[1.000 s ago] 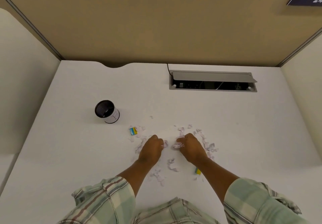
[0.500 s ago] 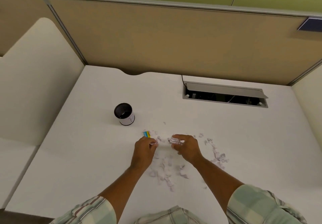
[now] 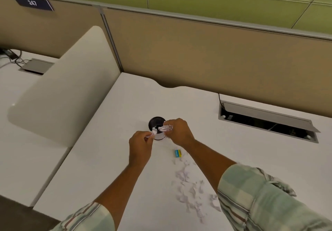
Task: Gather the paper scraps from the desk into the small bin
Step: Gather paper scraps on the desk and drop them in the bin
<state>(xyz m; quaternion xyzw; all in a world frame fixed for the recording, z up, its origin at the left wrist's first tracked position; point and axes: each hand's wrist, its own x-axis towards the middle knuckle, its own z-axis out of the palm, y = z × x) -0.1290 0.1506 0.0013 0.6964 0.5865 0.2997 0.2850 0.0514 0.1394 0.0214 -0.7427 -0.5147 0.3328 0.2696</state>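
A small round black mesh bin [image 3: 154, 122] stands on the white desk [image 3: 111, 158]. My left hand [image 3: 141, 145] is at the bin's near left side, fingers pinched on white paper scraps [image 3: 154, 131] at the rim. Over the bin's right rim, my right hand [image 3: 177, 132] holds a crumpled bunch of scraps [image 3: 166, 128]. Both bunches hang above the bin's mouth. Several loose white scraps [image 3: 188, 187] lie scattered on the desk near my right forearm.
A small blue and yellow piece [image 3: 178, 153] lies on the desk right of the bin. An open cable tray [image 3: 265, 121] is set into the desk at the right. A rounded white divider [image 3: 59, 90] rises at the left, a brown partition wall [image 3: 197, 51] behind.
Both hands have lifted off the scrap pile with paper pinched in them and moved left and away, up to the bin. The camera view has swung left.
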